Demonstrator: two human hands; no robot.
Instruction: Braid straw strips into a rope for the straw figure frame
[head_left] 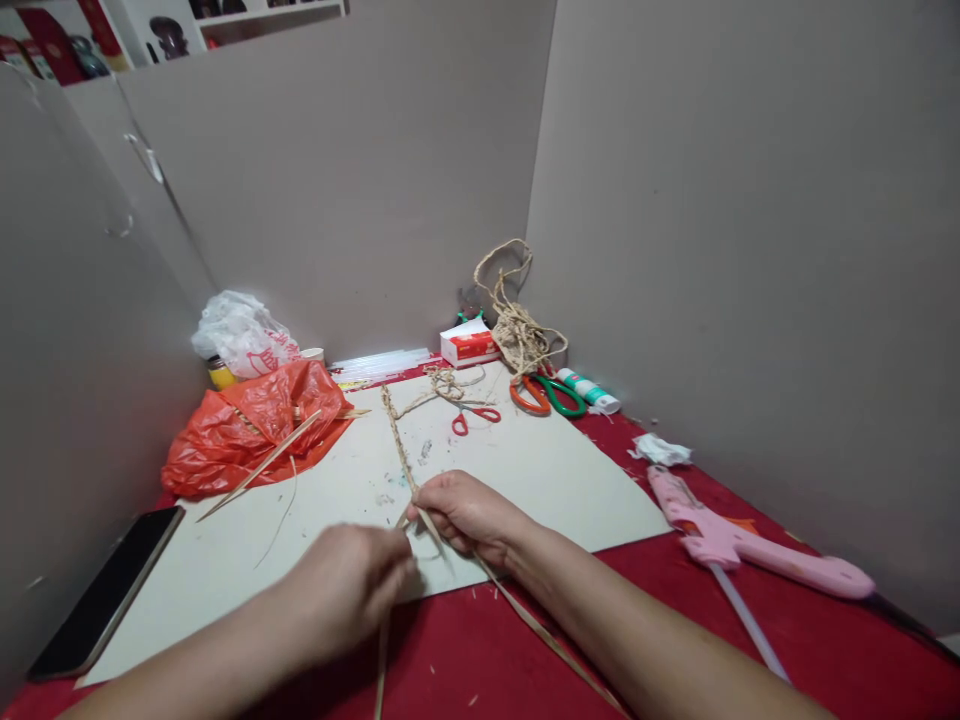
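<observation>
A thin straw braid runs up the white board from my hands toward the small scissors. My right hand is closed, pinching the braid's near end between thumb and fingers. Loose flat strands fan out there, and a long straw strand trails below my right wrist toward the front edge. To the left, my left hand is slightly blurred, its fingers closed around another straw strand that hangs below it. The exact grip of the left fingertips is hard to make out.
Red-handled scissors, orange-and-green-handled shears and a coil of braided cord lie at the back. A pink glue gun is at right. A red plastic bag and a phone sit left. Grey panels enclose the table.
</observation>
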